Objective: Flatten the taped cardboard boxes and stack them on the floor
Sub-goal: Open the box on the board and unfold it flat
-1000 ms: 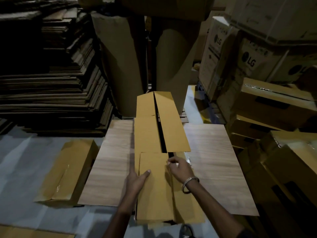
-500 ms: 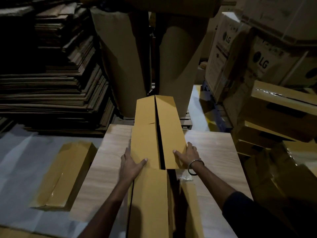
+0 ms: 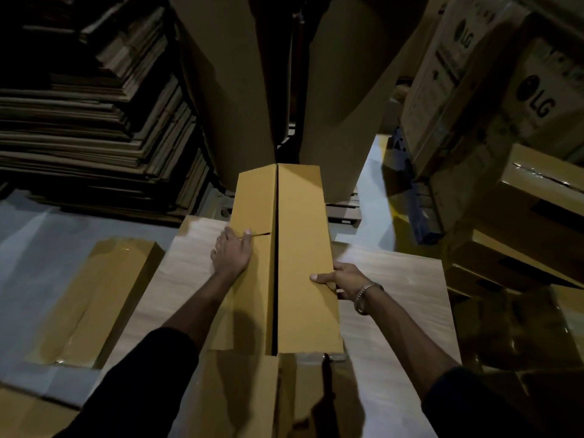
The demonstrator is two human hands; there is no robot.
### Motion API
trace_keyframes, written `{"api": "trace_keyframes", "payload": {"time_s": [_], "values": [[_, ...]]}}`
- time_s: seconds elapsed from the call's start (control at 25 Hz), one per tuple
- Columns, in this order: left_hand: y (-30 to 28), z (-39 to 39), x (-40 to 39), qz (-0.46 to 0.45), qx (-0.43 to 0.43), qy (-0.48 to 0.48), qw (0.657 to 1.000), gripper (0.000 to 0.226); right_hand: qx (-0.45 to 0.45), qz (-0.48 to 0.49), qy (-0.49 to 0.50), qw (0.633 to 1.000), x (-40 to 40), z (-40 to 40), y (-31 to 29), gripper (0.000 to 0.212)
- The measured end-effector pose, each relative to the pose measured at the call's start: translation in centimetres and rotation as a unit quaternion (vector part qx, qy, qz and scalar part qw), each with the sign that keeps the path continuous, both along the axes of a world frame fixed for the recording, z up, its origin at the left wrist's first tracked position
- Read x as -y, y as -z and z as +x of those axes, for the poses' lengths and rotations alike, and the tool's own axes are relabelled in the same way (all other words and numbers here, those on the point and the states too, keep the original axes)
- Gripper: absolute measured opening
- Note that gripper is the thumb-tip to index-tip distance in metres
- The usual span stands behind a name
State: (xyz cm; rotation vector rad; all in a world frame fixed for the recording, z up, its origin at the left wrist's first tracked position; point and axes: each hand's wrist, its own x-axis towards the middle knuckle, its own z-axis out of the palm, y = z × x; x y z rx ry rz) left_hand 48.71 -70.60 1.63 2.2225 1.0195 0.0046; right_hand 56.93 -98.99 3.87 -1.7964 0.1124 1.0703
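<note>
Background boxes (image 3: pixel 493 90) printed "LG"

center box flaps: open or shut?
Open. The box shows a dark gap between its top flaps; left hand and right hand are on it.

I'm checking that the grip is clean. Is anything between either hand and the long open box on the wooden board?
Nothing visible. The left hand rests flat on the long box at its left flap, and the right hand holds the box's right edge, thumb on top. Both touch the cardboard directly.
</note>
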Motion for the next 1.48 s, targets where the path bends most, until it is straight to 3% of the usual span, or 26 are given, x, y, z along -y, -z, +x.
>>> {"api": "trace_keyframes", "payload": {"time_s": [0.12, 0.28, 0.36, 0.52, 0.64, 0.8, 0.92, 1.0, 1.08, 1.12, 1.2, 1.36, 1.48], "values": [[0.5, 2.1, -1.9, -0.112, 0.037, -0.081, 0.990, 0.085, -0.005, 0.008, 0.002, 1.000, 0.9, 0.6, -0.3, 0.052], [-1.9, 1.8, -1.2, -0.086, 0.168, -0.107, 0.976, 0.046, 0.037, 0.031, -0.001, 0.999, 1.1, 0.7, -2.9, 0.042], [-4.1, 1.3, -0.6, -0.082, 0.215, -0.090, 0.969, 0.041, 0.078, 0.045, -0.009, 0.996, 0.6, 0.4, -4.4, 0.035], [-7.7, 0.3, 2.1, -0.039, 0.269, 0.064, 0.960, 0.038, 0.193, 0.022, -0.010, 0.981, -1.8, -0.7, -6.5, 0.032], [-7.0, -0.7, 6.5, -0.005, 0.197, 0.216, 0.956, 0.055, 0.269, -0.028, 0.007, 0.963, -4.6, -2.1, -8.4, 0.018], [-4.6, -2.1, 9.9, -0.095, 0.163, 0.290, 0.938, 0.063, 0.268, -0.086, 0.036, 0.959, -7.7, -2.1, -9.3, 0.037], [-5.6, -3.4, 9.5, -0.116, 0.155, 0.266, 0.944, 0.058, 0.308, -0.165, 0.012, 0.937, -8.3, -1.1, -8.8, 0.033], [-5.5, -5.3, 8.2, -0.006, 0.186, 0.182, 0.965, 0.045, 0.330, -0.180, 0.009, 0.927, -7.9, -0.7, -8.7, 0.031], [-4.5, -8.1, 6.0, 0.059, 0.144, 0.058, 0.986, 0.052, 0.342, -0.184, 0.015, 0.921, -7.2, -0.4, -8.6, 0.030], [-3.9, -9.6, 5.1, 0.035, 0.089, 0.002, 0.995, 0.064, 0.346, -0.189, 0.018, 0.919, -6.8, -0.2, -8.6, 0.030], [-2.6, -11.9, 4.3, -0.114, 0.003, -0.058, 0.992, 0.081, 0.356, -0.200, 0.021, 0.913, -6.1, -0.1, -8.6, 0.031], [-4.7, -13.4, 5.9, -0.365, 0.135, -0.021, 0.921, 0.070, 0.362, -0.201, 0.015, 0.910, -5.6, -0.1, -9.6, 0.030], [-9.1, -12.7, 8.9, -0.417, 0.183, 0.083, 0.887, 0.055, 0.300, -0.122, 0.020, 0.946, -6.0, -0.7, -9.6, 0.041]]}}
